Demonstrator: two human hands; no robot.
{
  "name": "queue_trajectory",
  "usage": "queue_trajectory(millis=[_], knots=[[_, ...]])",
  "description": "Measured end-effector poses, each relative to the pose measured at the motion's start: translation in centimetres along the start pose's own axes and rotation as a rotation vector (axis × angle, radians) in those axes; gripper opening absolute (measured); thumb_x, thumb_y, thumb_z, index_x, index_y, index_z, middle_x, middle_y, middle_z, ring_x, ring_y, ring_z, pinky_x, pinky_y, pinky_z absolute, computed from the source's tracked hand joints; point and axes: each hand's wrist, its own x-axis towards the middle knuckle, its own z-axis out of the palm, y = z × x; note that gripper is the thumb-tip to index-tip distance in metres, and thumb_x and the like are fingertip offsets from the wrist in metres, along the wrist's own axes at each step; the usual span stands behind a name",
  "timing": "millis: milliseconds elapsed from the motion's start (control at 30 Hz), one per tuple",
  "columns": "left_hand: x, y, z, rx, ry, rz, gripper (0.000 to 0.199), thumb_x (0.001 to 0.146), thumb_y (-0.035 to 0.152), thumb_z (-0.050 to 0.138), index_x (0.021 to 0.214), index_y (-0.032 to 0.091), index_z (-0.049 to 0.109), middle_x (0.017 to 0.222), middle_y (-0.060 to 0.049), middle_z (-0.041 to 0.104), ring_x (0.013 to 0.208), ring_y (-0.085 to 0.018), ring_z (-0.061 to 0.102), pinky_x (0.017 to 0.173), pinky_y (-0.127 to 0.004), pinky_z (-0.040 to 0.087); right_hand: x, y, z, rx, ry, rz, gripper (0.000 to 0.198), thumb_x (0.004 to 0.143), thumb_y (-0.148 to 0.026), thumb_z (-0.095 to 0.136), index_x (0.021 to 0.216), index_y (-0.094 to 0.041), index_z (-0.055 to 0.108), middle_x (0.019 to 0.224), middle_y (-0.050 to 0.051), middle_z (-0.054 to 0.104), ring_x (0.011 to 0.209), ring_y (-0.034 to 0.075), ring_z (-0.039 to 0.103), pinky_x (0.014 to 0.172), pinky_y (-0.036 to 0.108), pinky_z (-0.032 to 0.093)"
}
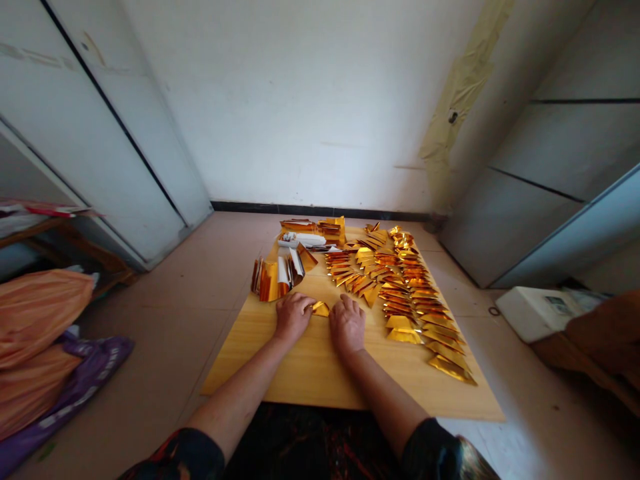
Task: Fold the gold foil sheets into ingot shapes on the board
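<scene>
A small folded piece of gold foil paper [321, 309] lies on the wooden board between my two hands. My left hand [294, 316] pinches its left end with thumb and fingertips. Beside its right end, my right hand [348, 323] rests palm down on the board, fingers loosely extended; whether its thumb touches the paper I cannot tell. Ahead of my left hand stands a fanned bundle of gold and white foil sheets [270, 280]. Rows of folded gold foil pieces [400, 297] overlap to the right of my right hand.
The wooden board [300, 373] sits low above a tiled floor. More foil sheets [332, 231] and a white bundle [303, 239] lie at its far edge. Orange and purple bags [45, 353] are at left, a white box [530, 312] at right. Cabinets flank both sides.
</scene>
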Motion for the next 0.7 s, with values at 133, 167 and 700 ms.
queue_trajectory(millis=[133, 167, 700], knots=[[-0.1, -0.9, 0.3, -0.035, 0.009, 0.118, 0.023, 0.079, 0.013, 0.058, 0.091, 0.027, 0.072, 0.088, -0.002, 0.066, 0.089, -0.017, 0.057, 0.082, -0.034, 0.038, 0.1, 0.2, 0.2, 0.020, 0.044, -0.013, 0.016, 0.091, -0.024, 0.048, 0.093, -0.021, 0.063, 0.121, 0.008, 0.058, 0.102, 0.023, 0.050, 0.082, 0.035, 0.034], [-0.1, -1.1, 0.3, -0.036, 0.009, 0.151, 0.022, 0.078, 0.013, 0.058, 0.090, 0.026, 0.072, 0.088, -0.002, 0.066, 0.089, -0.018, 0.057, 0.082, -0.034, 0.039, 0.1, 0.3, 0.2, 0.027, 0.043, -0.025, 0.016, 0.091, -0.024, 0.048, 0.094, -0.022, 0.064, 0.121, 0.008, 0.058, 0.102, 0.023, 0.050, 0.082, 0.035, 0.033], [0.0, -2.0, -0.4, 0.099, 0.047, 0.561, 0.018, 0.089, 0.021, 0.050, 0.089, 0.017, 0.068, 0.078, -0.005, 0.059, 0.077, -0.016, 0.051, 0.071, -0.030, 0.042, 1.6, 1.6, -1.2, -0.129, -0.074, -0.487, 0.020, 0.091, -0.027, 0.051, 0.076, -0.021, 0.063, 0.082, 0.002, 0.061, 0.087, 0.018, 0.048, 0.086, 0.038, 0.028]])
